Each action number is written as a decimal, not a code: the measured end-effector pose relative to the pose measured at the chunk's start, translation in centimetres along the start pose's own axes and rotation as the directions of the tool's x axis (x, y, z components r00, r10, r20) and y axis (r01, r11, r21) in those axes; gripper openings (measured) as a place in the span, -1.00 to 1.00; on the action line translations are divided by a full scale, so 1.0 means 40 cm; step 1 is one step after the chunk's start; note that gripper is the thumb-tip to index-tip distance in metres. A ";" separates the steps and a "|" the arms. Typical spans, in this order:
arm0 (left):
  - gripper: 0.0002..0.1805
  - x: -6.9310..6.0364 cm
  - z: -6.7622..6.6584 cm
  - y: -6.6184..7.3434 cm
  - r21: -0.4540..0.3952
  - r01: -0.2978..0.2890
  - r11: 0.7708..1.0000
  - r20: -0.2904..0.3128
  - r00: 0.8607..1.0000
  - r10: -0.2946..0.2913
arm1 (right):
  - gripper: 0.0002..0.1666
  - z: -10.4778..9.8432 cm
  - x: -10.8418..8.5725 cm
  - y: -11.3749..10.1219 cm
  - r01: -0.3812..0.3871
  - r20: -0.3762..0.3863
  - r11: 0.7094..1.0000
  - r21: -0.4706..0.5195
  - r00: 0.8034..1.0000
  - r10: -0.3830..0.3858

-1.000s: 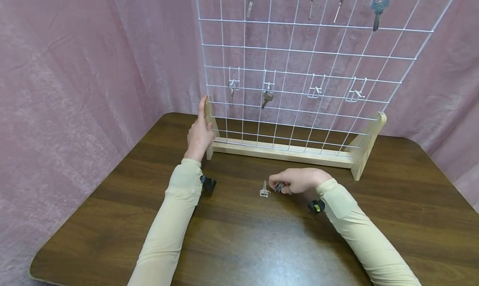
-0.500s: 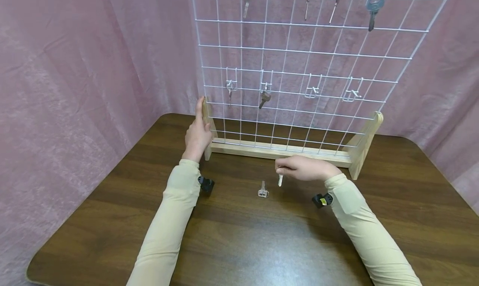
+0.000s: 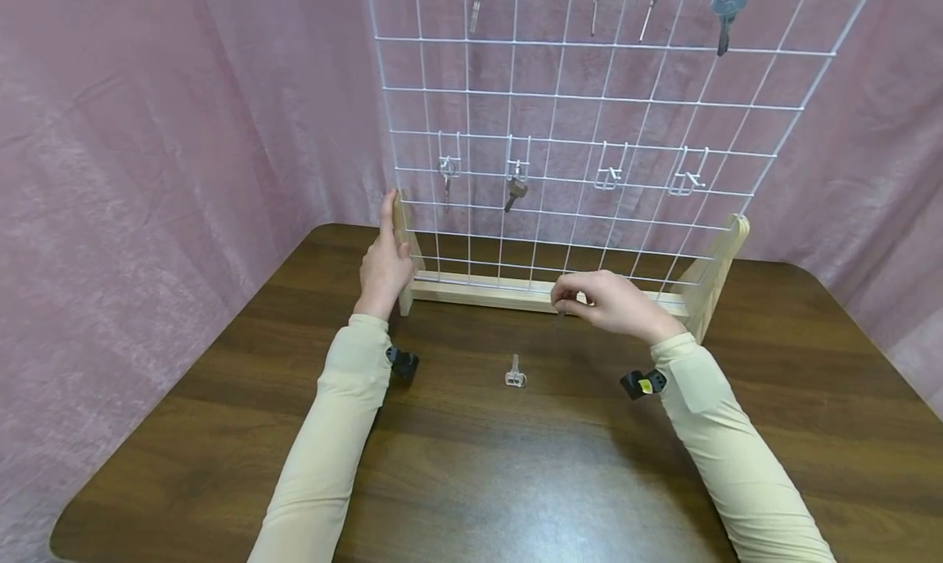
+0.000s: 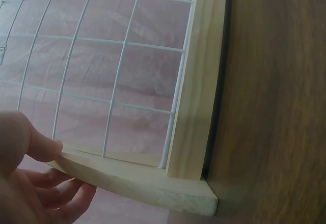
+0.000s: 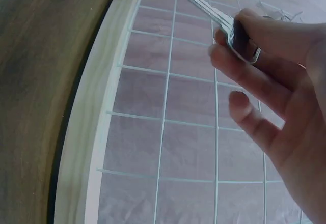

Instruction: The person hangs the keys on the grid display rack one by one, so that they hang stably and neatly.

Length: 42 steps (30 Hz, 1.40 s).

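My right hand [image 3: 607, 301] pinches a key [image 5: 211, 12] with a dark head between thumb and fingers, in front of the wire grid's lower bar. In the right wrist view its silver blade points away from the fingertips. My left hand [image 3: 383, 268] grips the wooden side piece [image 4: 130, 180] of the stand, thumb on one face and fingers on the other. Another key [image 3: 515, 378] with a clear-looking head lies on the table, between the hands and nearer me. Two keys hang on the lower hooks, one a brass-coloured key [image 3: 516, 190].
The white wire grid [image 3: 560, 96] stands upright on a wooden base [image 3: 486, 291]. Two lower-right hooks [image 3: 608, 178] carry no keys. Several keys, including a blue-headed key [image 3: 729, 6], hang on the upper row. The brown table [image 3: 471, 465] extends toward me; a pink curtain [image 3: 184, 137] hangs behind.
My right hand has lifted the key off the table and moved up and slightly right toward the grid. My left hand stays on the stand's side piece. The view shifts slightly.
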<state>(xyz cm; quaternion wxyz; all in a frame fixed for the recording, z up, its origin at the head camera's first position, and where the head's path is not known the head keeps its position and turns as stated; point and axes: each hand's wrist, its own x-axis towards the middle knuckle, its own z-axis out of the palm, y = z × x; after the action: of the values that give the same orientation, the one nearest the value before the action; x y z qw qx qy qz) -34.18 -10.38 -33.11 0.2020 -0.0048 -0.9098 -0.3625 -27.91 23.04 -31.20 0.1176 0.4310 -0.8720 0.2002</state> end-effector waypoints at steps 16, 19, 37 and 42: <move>-0.04 0.003 -0.002 -0.004 0.011 -0.006 1.000 -0.008 1.000 0.006 | -0.88 -0.088 0.000 -0.025 -0.034 -0.660 0.997 0.064 0.748 0.068; -0.03 0.005 -0.004 -0.005 0.021 -0.003 1.000 -0.010 1.000 0.003 | -0.87 -0.110 0.005 -0.035 -0.075 -0.733 0.992 0.105 0.668 0.128; -0.03 0.004 0.010 0.008 0.039 -0.007 0.999 -0.016 1.000 0.008 | -0.86 -0.151 0.085 -0.017 -0.001 -0.818 0.884 0.468 0.378 0.433; -0.02 0.001 0.006 0.004 0.035 -0.003 0.999 -0.028 1.000 0.004 | -0.89 -0.142 0.098 -0.010 0.003 -0.817 0.866 0.500 0.336 0.470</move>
<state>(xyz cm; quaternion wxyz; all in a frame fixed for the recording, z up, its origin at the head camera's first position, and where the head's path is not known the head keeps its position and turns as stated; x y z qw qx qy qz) -34.29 -10.14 -33.14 0.2157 0.0022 -0.9130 -0.3463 -29.78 22.62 -24.54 0.4576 0.1248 -0.6438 0.6005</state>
